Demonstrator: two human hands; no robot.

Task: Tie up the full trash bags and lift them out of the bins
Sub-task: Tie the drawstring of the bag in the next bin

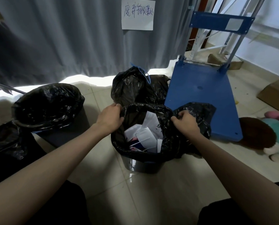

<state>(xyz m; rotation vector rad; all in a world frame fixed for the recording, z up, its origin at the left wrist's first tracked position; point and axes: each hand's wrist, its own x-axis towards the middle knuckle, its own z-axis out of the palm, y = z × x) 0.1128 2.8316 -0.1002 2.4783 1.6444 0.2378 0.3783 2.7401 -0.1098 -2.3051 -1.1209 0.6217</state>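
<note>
Overall progress: roughly 1 bag looks finished and 1 is in hand, with at least 1 more to go, judging by how the bags lie.
Blue platform cart (pixel 200 95): at 2 o'clock from the near bin, deck bare, handle upright against the wall; it may be where tied bags go, though nothing shows that.
Left bin's bag (pixel 46 104): at 9 o'clock from the near bin, black liner bulging over its rim and not yet tied, as far as can be seen; another dark bag sits at the frame's left edge, too dim to judge.
Tied bag (pixel 132 85): at 12 o'clock just behind the near bin, standing on the tiled floor with its neck gathered by a blue tie, so it appears done and lifted out.
Near bin's bag (pixel 151 142): still seated in its bin at centre, mouth wide open on white paper waste (pixel 145 130); gathering has begun, tying and lifting remain.
Left hand (pixel 111 117): at the rim's 10 o'clock, fingers curled over the black plastic, gripping it.
Right hand (pixel 184 122): at the rim's 2 o'clock, fingers bunched round a fold of loose liner pulled off the rim.
</note>
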